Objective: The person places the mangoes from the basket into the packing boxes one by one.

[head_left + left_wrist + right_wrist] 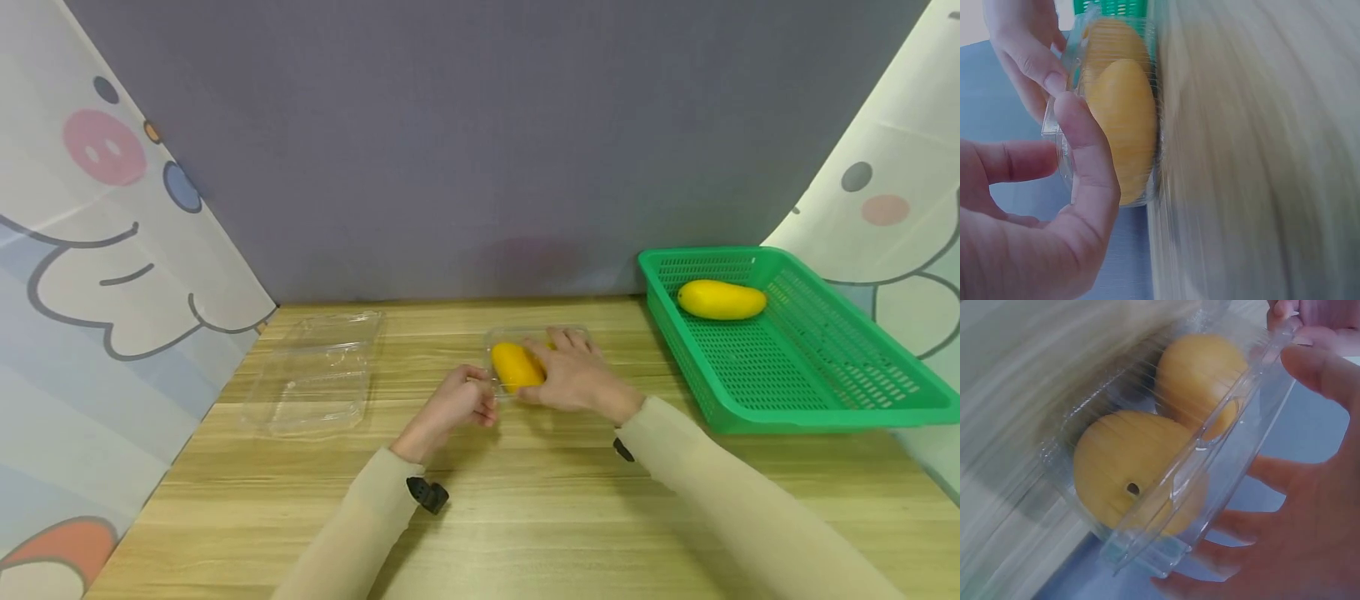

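A clear plastic clamshell box [495, 334] [1235, 450] on the table holds two yellow, mango-shaped fruits [514, 367] [1124, 119] side by side. One fruit [1129, 462] shows a small dark spot at its end. At the box's left side, my left hand [463, 397] [1079, 169] pinches the rim between thumb and index finger. My right hand [573, 375] [1297, 519] spans the box from the right, thumb near the corner and the other fingers spread along its edge. In the head view this hand covers most of the second fruit. The lid lies over both fruits.
An open, empty clear clamshell [322, 379] lies at the left of the wooden table [517, 517]. To the right stands a green slotted basket [682, 367] with one long yellow fruit [722, 300] inside. A grey panel [450, 167] rises along the back edge.
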### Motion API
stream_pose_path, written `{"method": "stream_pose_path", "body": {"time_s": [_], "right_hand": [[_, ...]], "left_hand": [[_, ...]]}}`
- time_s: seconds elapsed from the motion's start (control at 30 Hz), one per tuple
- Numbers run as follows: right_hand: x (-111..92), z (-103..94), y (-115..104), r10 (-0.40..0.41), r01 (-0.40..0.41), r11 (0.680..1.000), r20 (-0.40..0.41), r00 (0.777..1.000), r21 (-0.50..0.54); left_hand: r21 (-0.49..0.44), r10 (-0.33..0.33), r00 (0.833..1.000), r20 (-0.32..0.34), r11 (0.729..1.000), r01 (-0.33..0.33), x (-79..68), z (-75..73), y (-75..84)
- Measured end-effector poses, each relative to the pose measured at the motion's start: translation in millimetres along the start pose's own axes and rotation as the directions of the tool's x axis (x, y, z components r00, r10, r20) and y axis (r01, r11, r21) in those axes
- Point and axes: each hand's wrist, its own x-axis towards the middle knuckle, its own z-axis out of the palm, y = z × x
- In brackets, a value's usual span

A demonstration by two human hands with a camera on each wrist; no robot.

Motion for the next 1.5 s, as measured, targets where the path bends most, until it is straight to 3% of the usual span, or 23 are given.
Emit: {"method": "stream_pose_path", "body": {"time_s": [0.23,0.37,0.57,0.63,0.8,0.87,1.13,1.3,1.5], "right_hand": [[0.7,-1.0,2.8,0.001,-0.001,1.0,-0.004,1.0,-0.014],[0.5,-1.3,4.5,0.001,-0.001,1.0,-0.001,1.0,-0.015],[-0.1,-3.7,7.1,0.0,0.0,1.0,0.004,1.0,-0.016],[0.2,-4.7,7.9,-0.003,0.003,1.0,0.004,1.0,-0.019],[0.9,-6.6,10.0,-0.007,0.008,1.0,0.009,1.0,-0.026],[1.1,-7.3,10.9,-0.007,0.007,1.0,0.012,1.0,-0.025],[1.8,-10.3,12.7,-0.012,0.012,0.999,0.022,1.0,-0.03],[3.1,-13.1,13.4,-0.013,0.015,0.999,0.032,0.999,-0.048],[5.1,-15.9,15.2,0.003,0.0,0.998,0.055,0.998,-0.062]], "left_hand": [[0.15,0.033,0.998,-0.044,0.988,-0.026,-8.8,-5.0,5.0],[0.256,0.063,0.996,-0.062,0.966,-0.045,-14.4,-10.3,6.4],[0.364,0.085,0.996,-0.039,0.929,-0.065,-23.2,-17.0,10.6],[0.44,0.098,0.995,-0.037,0.895,-0.072,-25.6,-18.5,13.8],[0.623,0.123,0.991,-0.058,0.78,-0.06,-29.4,-22.4,23.0],[0.655,0.129,0.989,-0.072,0.754,-0.051,-30.5,-25.2,25.5],[0.711,0.145,0.98,-0.136,0.703,-0.005,-37.7,-46.1,28.1],[0.749,0.214,0.961,-0.174,0.663,-0.012,-42.5,-62.9,27.7],[0.809,0.297,0.935,-0.193,0.587,-0.019,-48.6,-84.1,31.1]]}}
